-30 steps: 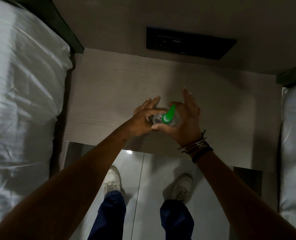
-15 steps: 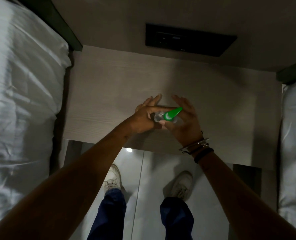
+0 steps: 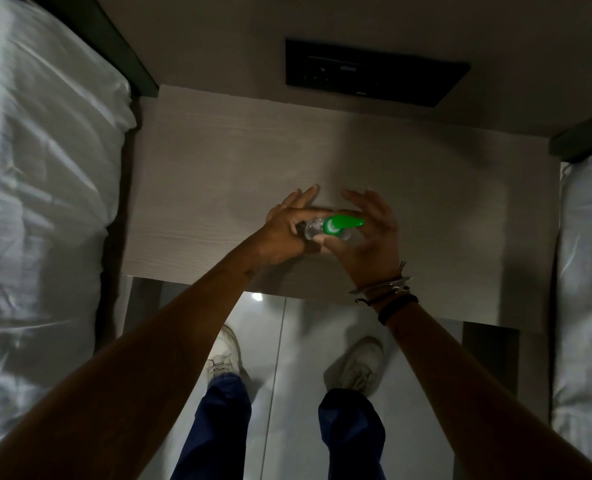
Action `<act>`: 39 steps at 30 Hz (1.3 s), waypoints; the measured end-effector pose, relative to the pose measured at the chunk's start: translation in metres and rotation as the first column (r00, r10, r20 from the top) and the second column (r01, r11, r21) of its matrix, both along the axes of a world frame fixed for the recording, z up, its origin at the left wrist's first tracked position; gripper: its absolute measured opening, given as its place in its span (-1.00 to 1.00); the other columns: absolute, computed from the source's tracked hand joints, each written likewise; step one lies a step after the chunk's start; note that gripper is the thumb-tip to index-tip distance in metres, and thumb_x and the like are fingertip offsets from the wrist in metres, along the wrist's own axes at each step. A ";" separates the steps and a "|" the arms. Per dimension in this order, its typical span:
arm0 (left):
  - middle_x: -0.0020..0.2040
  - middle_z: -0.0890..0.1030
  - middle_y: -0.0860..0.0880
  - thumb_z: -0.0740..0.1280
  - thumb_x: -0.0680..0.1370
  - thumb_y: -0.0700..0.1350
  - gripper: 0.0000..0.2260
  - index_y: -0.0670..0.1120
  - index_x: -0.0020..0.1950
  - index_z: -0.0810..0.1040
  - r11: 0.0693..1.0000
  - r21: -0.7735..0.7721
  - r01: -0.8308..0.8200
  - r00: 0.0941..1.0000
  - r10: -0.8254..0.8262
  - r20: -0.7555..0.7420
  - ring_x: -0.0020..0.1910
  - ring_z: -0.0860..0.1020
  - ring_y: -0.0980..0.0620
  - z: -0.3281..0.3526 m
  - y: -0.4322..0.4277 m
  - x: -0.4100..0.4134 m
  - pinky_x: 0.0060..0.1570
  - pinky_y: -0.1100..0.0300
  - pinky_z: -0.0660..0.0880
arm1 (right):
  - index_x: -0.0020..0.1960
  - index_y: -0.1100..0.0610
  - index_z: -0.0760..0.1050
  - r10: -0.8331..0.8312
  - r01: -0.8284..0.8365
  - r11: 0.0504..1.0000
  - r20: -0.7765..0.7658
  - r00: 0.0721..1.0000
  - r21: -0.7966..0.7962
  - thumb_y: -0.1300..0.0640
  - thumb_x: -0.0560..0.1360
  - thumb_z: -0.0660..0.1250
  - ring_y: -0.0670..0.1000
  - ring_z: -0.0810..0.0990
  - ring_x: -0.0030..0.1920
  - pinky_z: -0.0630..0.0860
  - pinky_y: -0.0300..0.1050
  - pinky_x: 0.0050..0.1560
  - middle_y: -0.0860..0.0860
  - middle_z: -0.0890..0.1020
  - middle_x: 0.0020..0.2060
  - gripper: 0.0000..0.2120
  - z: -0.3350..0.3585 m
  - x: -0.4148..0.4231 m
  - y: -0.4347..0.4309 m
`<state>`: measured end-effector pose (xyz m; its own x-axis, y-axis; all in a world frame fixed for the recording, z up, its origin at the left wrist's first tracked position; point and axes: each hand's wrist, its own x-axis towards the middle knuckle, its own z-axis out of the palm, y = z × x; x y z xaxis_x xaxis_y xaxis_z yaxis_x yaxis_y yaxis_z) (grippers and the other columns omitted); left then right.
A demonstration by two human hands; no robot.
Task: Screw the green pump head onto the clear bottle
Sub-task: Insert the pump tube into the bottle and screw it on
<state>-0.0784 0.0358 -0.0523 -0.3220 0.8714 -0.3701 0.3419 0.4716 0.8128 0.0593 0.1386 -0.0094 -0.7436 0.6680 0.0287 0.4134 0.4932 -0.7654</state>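
A small clear bottle (image 3: pixel 312 229) stands on the pale wooden nightstand (image 3: pixel 218 174), seen from above. The green pump head (image 3: pixel 341 224) sits on its neck with the nozzle pointing right. My left hand (image 3: pixel 287 233) grips the bottle from the left, thumb and forefinger around it. My right hand (image 3: pixel 367 233) pinches the green pump head's collar with thumb and forefinger, the other fingers spread above. Most of the bottle's body is hidden by my hands.
White bedding (image 3: pixel 38 202) lies to the left and more bedding (image 3: pixel 585 271) to the right of the nightstand. A dark switch panel (image 3: pixel 374 72) is set in the wall behind. My shoes (image 3: pixel 223 355) stand on the glossy floor below the front edge.
The pump nozzle has turned clockwise, from pointing up-right to pointing right. My right hand has rotated with it; the left hand kept hold of the bottle.
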 end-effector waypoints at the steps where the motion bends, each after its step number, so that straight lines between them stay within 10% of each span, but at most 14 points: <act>1: 0.57 0.08 -0.03 0.51 0.34 -0.07 -0.38 0.18 0.34 0.37 1.000 -0.006 -0.004 1.000 0.004 -0.001 0.55 -0.06 -0.10 0.000 0.000 0.000 0.46 -0.30 0.02 | -0.07 0.19 0.57 -0.041 0.040 0.999 0.006 0.999 0.019 0.04 0.18 0.62 0.18 0.47 0.29 0.43 0.30 0.21 0.13 0.60 0.17 -0.57 0.001 -0.002 -0.001; 9: 0.57 0.09 -0.02 0.50 0.36 -0.07 -0.41 0.08 0.35 0.41 0.999 -0.029 0.016 1.000 -0.017 -0.015 0.55 -0.05 -0.08 0.005 0.000 -0.002 0.48 -0.26 0.03 | 0.25 0.18 0.47 -0.042 0.041 0.993 -0.009 0.999 -0.111 0.16 0.28 0.58 0.07 0.25 0.43 0.29 -0.10 0.41 0.22 0.31 0.44 -0.42 -0.001 0.010 -0.005; 19: 0.57 0.11 -0.01 0.52 0.31 0.01 -0.35 0.30 0.29 0.30 1.000 0.013 0.009 1.000 -0.009 0.008 0.55 -0.06 -0.09 -0.003 -0.002 -0.001 0.47 -0.30 0.00 | 0.16 0.16 0.56 0.158 -0.153 0.985 0.063 0.985 -0.076 0.32 0.34 0.48 0.32 0.19 0.46 0.21 0.40 0.39 0.22 0.37 0.41 -0.60 -0.002 0.005 0.003; 28: 0.56 0.12 0.01 0.50 0.32 0.04 -0.40 0.30 0.27 0.32 1.000 0.028 0.000 0.998 0.002 -0.060 0.55 -0.06 -0.09 -0.004 -0.005 0.002 0.45 -0.33 -0.02 | 0.07 0.13 0.59 0.089 -0.089 0.996 0.047 0.995 0.003 0.15 0.33 0.43 0.31 0.26 0.42 0.28 0.44 0.31 0.16 0.47 0.35 -0.69 -0.004 0.006 -0.007; 34: 0.56 0.10 0.01 0.49 0.33 0.03 -0.40 0.33 0.25 0.29 1.000 0.010 -0.024 0.997 0.025 -0.077 0.54 -0.07 -0.09 0.000 -0.008 0.007 0.46 -0.33 -0.07 | 0.27 0.20 0.47 0.149 -0.153 0.988 0.169 0.974 0.011 -0.01 0.26 0.58 0.31 0.29 0.42 0.28 0.40 0.36 0.27 0.37 0.40 -0.34 0.010 0.016 0.001; 39: 0.57 0.08 0.02 0.50 0.33 0.00 -0.38 0.38 0.22 0.27 1.000 0.001 -0.004 0.997 0.004 -0.075 0.54 -0.09 -0.08 0.003 -0.008 0.004 0.47 -0.25 -0.09 | -0.11 0.16 0.63 0.032 -0.059 0.958 0.099 0.995 0.281 -0.18 0.35 0.39 0.24 0.48 0.30 0.38 0.21 0.22 0.21 0.55 0.26 -0.60 0.034 0.019 -0.010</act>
